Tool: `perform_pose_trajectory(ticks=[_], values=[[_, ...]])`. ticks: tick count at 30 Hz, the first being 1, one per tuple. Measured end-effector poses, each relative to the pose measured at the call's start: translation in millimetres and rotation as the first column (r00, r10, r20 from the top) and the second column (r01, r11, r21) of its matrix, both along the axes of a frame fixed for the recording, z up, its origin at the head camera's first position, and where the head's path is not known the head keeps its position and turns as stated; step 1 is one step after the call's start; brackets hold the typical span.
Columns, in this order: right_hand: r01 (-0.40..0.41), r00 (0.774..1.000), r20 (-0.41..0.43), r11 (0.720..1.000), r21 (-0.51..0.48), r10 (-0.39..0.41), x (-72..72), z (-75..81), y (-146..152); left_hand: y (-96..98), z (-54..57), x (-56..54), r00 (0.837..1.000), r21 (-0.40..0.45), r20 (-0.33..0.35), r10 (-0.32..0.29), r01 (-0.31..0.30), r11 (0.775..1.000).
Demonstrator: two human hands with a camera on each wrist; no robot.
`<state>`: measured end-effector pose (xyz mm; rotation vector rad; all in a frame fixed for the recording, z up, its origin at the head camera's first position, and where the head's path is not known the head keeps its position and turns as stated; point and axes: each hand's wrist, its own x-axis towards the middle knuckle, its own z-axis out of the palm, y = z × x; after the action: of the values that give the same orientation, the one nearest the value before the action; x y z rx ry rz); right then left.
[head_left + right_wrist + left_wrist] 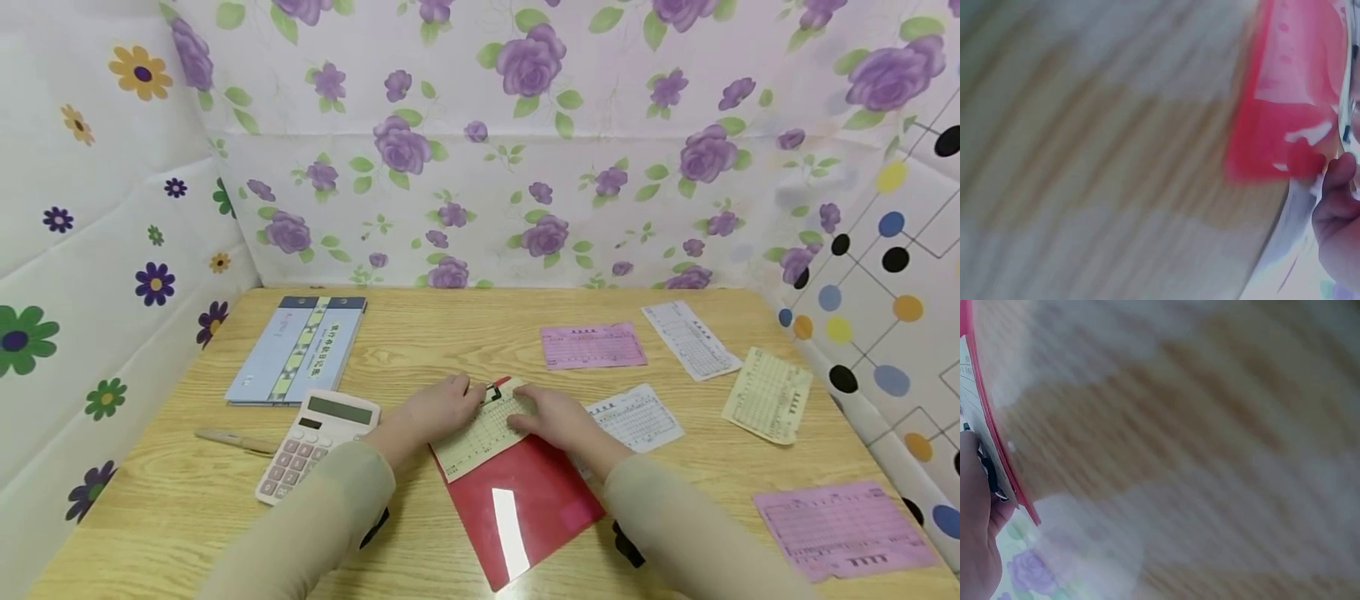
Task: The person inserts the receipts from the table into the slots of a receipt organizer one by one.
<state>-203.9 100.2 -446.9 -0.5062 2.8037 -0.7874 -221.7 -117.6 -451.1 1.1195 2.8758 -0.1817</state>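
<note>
A glossy red clip folder [517,492] lies at an angle on the table. Across its upper part sits a pale yellow printed slip [480,440], by a black and metal clip [492,392]. My left hand [435,412] is at the folder's top left; its fingers grip around the clip, which also shows in the left wrist view [990,469]. My right hand [558,421] pinches the slip's right end between thumb and fingers. In the right wrist view, the thumb [1341,172] is beside the slip's edge, above the red folder [1291,125]. Fingers partly hide the clip.
To the left are a blue account book [300,350], a pink calculator [318,442] and a pen [236,440]. On the right lie pink slips [592,346], white slips [690,340] and another yellow slip [768,396]. Floral cloth [480,200] hangs behind the table.
</note>
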Motion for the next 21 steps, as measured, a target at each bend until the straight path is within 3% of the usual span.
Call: perform_pose_trajectory(ticks=[5,10,21], values=[[-0.027,0.999,0.047,0.999,-0.031,0.028,-3.6,7.3,34,0.4,-3.0,0.2,1.0,0.039,-0.001,0.009,-0.009,0.999],[-0.053,0.998,0.021,0.999,-0.006,0.054,-7.9,13.7,75,0.8,-2.6,2.9,0.999,0.031,0.019,0.033,-0.034,0.999],[-0.008,1.0,-0.003,0.995,0.098,0.008,-5.3,17.2,165,3.9,-6.0,7.2,0.997,0.051,-0.031,0.07,-0.068,0.996]])
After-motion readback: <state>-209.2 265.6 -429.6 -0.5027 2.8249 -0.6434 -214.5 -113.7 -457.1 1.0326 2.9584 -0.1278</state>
